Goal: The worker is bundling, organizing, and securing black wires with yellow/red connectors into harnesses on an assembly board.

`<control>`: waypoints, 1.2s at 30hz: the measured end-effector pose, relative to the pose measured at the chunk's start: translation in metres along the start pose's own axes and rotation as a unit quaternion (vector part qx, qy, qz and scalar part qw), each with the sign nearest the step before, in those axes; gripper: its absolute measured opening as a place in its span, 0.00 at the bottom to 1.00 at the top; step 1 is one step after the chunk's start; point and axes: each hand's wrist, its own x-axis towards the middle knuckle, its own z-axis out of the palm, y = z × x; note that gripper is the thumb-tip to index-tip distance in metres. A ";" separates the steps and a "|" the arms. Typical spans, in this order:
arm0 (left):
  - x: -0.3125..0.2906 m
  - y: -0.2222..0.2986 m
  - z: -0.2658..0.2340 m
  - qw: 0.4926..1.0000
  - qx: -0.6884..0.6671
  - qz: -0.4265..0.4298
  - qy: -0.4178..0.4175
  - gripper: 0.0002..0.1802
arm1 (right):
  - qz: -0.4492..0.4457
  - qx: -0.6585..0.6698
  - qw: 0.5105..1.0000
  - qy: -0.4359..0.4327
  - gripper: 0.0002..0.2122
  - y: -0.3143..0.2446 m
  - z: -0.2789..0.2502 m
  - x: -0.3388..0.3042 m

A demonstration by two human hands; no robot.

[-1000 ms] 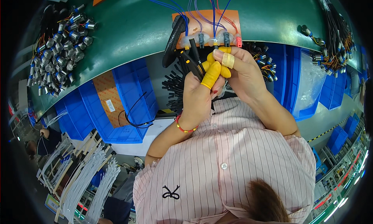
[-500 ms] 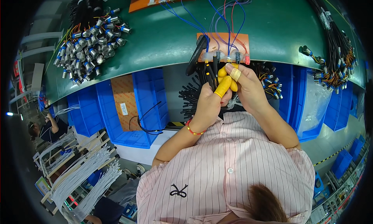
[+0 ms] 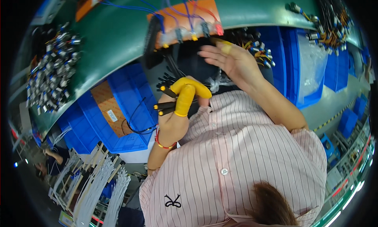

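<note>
My left hand (image 3: 179, 118), with yellow finger covers on its fingers, is closed around several black cables (image 3: 167, 106) whose ends show yellow-orange tips. It is in front of my shirt, below the table's edge. My right hand (image 3: 238, 65) is up near the edge with its fingers stretched out and nothing in them; a yellow cover and a pale band are on its fingers. Just beyond it lies an orange board (image 3: 202, 10) carrying a row of connectors in black, yellow and red, fed by blue, purple and red wires. A long black object (image 3: 152, 40) sits at the board's left side.
Piles of metal-ended wired parts lie on the green table (image 3: 106, 38), left (image 3: 53, 73) and right (image 3: 330, 40). Blue bins (image 3: 132, 95) stand under its edge, one with a cardboard sheet (image 3: 106, 103). More black cables (image 3: 169, 75) hang near my lap.
My hands have come apart. The left has drawn down and left from the board with the black cables; the right has opened and lies lower. The whole view has shifted and turned.
</note>
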 end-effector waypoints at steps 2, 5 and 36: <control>-0.014 -0.014 0.003 0.996 -0.013 -0.024 0.090 0.15 | -0.029 -0.108 0.993 -0.034 0.11 0.007 0.011 -0.014; -0.014 -0.029 -0.006 0.969 -0.164 -0.028 0.181 0.14 | -0.098 -0.262 0.952 -0.121 0.11 -0.011 0.029 -0.047; 0.016 -0.024 0.011 0.968 -0.197 -0.069 0.139 0.27 | -0.096 0.023 0.965 -0.244 0.11 -0.041 0.076 -0.091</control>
